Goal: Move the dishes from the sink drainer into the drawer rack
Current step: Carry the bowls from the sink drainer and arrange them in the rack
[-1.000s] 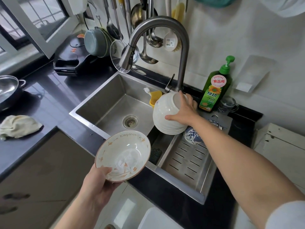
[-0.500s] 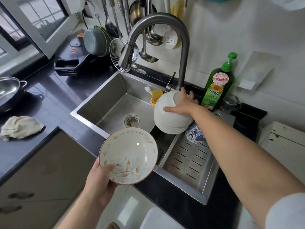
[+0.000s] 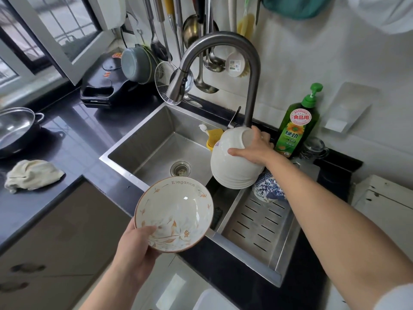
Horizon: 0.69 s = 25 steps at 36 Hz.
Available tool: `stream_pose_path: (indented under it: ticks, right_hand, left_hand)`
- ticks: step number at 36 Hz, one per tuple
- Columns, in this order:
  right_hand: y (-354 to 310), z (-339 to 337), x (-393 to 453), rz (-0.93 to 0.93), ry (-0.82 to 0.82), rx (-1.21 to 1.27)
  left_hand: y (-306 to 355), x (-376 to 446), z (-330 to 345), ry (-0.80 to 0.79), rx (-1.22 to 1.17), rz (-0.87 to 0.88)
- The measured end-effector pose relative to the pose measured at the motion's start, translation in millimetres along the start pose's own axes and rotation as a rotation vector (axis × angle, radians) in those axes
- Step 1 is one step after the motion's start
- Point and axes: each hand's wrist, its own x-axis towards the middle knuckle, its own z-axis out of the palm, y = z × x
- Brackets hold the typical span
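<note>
Gripping one dish in each hand, the person stands over the sink (image 3: 156,139) in the head view, the only view there is. The left hand (image 3: 134,249), at about seven o'clock, is closed on the rim of a floral bowl (image 3: 174,213), thumb inside, fingers beneath, the bowl tipped so its inside faces the camera. The right hand (image 3: 252,148), just right of centre, is spread and clamped over the upturned base of a stack of white bowls (image 3: 232,164), which sits tilted and seems lifted from the drainer tray (image 3: 263,224) at four o'clock. A blue-and-white bowl (image 3: 268,189) is just beside the stack, partly behind the forearm, on the tray's far end. A dish soap bottle (image 3: 297,124) stands at two o'clock beside the faucet (image 3: 223,63).

By my reading, the task is at an early or middle stage: two loads are in hand but not delivered, the blue-and-white bowl is left, and the rest of the tray looks bare. No drawer rack can be clearly made out; only a pale surface shows at six o'clock.
</note>
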Motion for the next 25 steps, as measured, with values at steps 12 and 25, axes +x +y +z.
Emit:
stream_pose_path:
  ticks: [12, 25]
  right_hand:
    - [34, -46, -74, 0.005, 0.080, 0.954]
    - [45, 30, -224, 0.044, -0.452, 1.889]
  left_hand:
    - [3, 4, 6, -0.016, -0.031, -0.015]
    - [12, -10, -50, -0.007, -0.029, 0.020]
